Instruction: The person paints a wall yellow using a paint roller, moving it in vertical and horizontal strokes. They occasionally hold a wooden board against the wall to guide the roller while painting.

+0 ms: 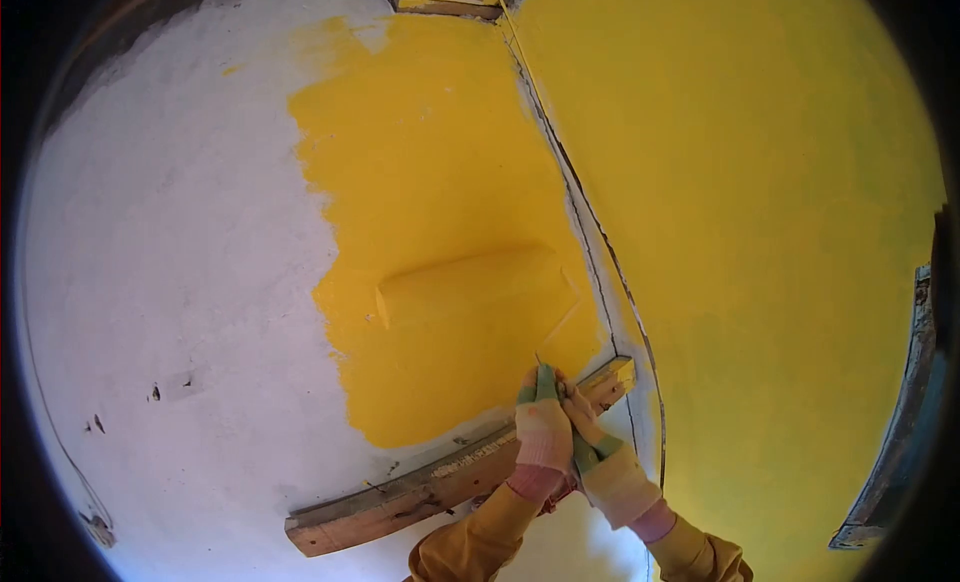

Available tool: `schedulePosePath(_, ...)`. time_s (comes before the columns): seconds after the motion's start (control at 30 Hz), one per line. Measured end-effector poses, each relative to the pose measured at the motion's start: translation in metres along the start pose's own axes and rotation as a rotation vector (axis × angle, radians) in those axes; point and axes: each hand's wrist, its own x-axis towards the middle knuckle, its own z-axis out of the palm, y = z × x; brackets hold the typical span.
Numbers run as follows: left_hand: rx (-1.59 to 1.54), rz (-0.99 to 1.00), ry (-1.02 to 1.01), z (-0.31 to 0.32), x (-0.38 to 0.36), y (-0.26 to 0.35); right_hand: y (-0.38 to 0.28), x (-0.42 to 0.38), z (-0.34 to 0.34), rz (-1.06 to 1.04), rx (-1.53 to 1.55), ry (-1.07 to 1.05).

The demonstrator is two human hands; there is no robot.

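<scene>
A paint roller (465,287) coated in yellow lies against the yellow-painted patch of wall (420,162). Its thin wire frame bends down from the right end toward my hands. My left hand (545,427), in a white and green glove, is closed around the handle's upper part. Just to the right and slightly lower, my right hand (605,462), gloved alike, is also closed on the handle. Most of the handle is hidden behind the gloves.
A wooden beam (400,507) juts from the wall behind and left of my hands. Bare whitish wall (180,252) spreads to the left. A cracked corner seam (575,182) separates the yellow wall (760,232) at right. A dark-framed opening (900,412) stands far right.
</scene>
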Motion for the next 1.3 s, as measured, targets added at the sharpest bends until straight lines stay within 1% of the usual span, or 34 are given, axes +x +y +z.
schedulePosePath(0.07, -0.008, 0.09, -0.108, 0.006, 0.019, 0.004, 0.006, 0.011, -0.005, 0.025, 0.115, -0.004)
schedulePosePath(0.13, -0.002, 0.096, -0.125, 0.009, 0.014, 0.006, 0.01, 0.013, -0.007, 0.079, 0.221, -0.021)
schedulePosePath(0.2, 0.003, 0.116, -0.141, 0.009, 0.004, 0.007, 0.013, -0.004, 0.0, 0.132, 0.298, -0.026)
schedulePosePath(0.27, -0.063, -0.031, -0.055, -0.004, -0.016, -0.009, 0.014, -0.029, 0.01, 0.191, 0.353, -0.039)
schedulePosePath(0.3, -0.061, -0.023, -0.049, -0.013, -0.023, -0.017, 0.013, -0.043, 0.014, 0.233, 0.399, -0.049)
schedulePosePath(0.37, -0.083, -0.091, -0.102, -0.029, -0.035, -0.033, 0.012, -0.064, 0.023, 0.313, 0.492, -0.069)
schedulePosePath(0.4, -0.085, -0.086, -0.103, -0.033, -0.042, -0.038, 0.012, -0.072, 0.028, 0.351, 0.525, -0.078)
schedulePosePath(0.43, -0.076, -0.088, -0.066, -0.034, -0.047, -0.041, 0.01, -0.074, 0.028, 0.331, 0.51, -0.077)
schedulePosePath(0.5, -0.079, -0.066, -0.011, -0.032, -0.053, -0.044, 0.008, -0.064, 0.021, 0.255, 0.421, -0.07)
schedulePosePath(0.53, -0.08, -0.056, -0.016, -0.03, -0.048, -0.041, 0.008, -0.058, 0.017, 0.212, 0.365, -0.068)
schedulePosePath(0.6, -0.092, -0.033, -0.142, -0.028, -0.037, -0.032, 0.006, -0.043, 0.003, 0.093, 0.193, -0.062)
schedulePosePath(0.63, -0.092, -0.027, -0.144, -0.024, -0.031, -0.024, 0.005, -0.031, -0.005, 0.025, 0.09, -0.056)
schedulePosePath(0.7, -0.059, 0.082, -0.273, -0.015, -0.019, -0.004, 0.003, -0.009, -0.02, -0.086, -0.096, -0.036)
schedulePosePath(0.73, -0.061, 0.086, -0.272, -0.011, -0.021, 0.006, 0.002, 0.004, -0.028, -0.129, -0.183, -0.018)
schedulePosePath(0.8, -0.01, 0.206, -0.142, -0.005, -0.033, 0.026, -0.001, 0.037, -0.042, -0.185, -0.311, 0.039)
schedulePosePath(0.83, -0.01, 0.208, -0.137, -0.01, -0.038, 0.03, -0.006, 0.054, -0.046, -0.181, -0.359, 0.09)
schedulePosePath(0.87, 0.042, 0.261, -0.183, -0.015, -0.042, 0.033, -0.009, 0.075, -0.05, -0.176, -0.407, 0.144)
schedulePosePath(0.9, 0.095, 0.315, -0.23, -0.019, -0.046, 0.037, -0.004, 0.096, -0.046, -0.165, -0.289, 0.166)
schedulePosePath(0.93, 0.094, 0.317, -0.228, -0.022, -0.051, 0.043, 0.003, 0.119, -0.04, -0.152, -0.171, 0.186)
schedulePosePath(1.0, 0.197, 0.326, -0.281, -0.026, -0.061, 0.054, 0.005, 0.166, -0.042, -0.137, -0.339, 0.239)
schedulePosePath(1.07, 0.233, 0.326, -0.286, -0.03, -0.068, 0.062, 0.016, 0.213, -0.04, -0.305, -0.305, 0.524)
schedulePosePath(1.1, 0.27, 0.323, -0.295, -0.032, -0.07, 0.066, 0.018, 0.231, -0.045, -0.309, -0.303, 0.526)
schedulePosePath(1.17, 0.331, 0.33, -0.299, -0.037, -0.072, 0.07, 0.012, 0.25, -0.058, -0.202, 0.221, 0.414)
schedulePosePath(1.2, 0.39, 0.332, -0.305, -0.039, -0.073, 0.072, 0.011, 0.247, -0.06, -0.2, 0.223, 0.413)
schedulePosePath(1.27, 0.392, 0.32, -0.329, -0.044, -0.078, 0.073, -0.017, 0.228, -0.086, 0.1, 0.379, 0.174)
schedulePosePath(1.3, 0.392, 0.315, -0.356, -0.045, -0.08, 0.074, -0.009, 0.221, -0.078, 0.102, 0.372, 0.175)
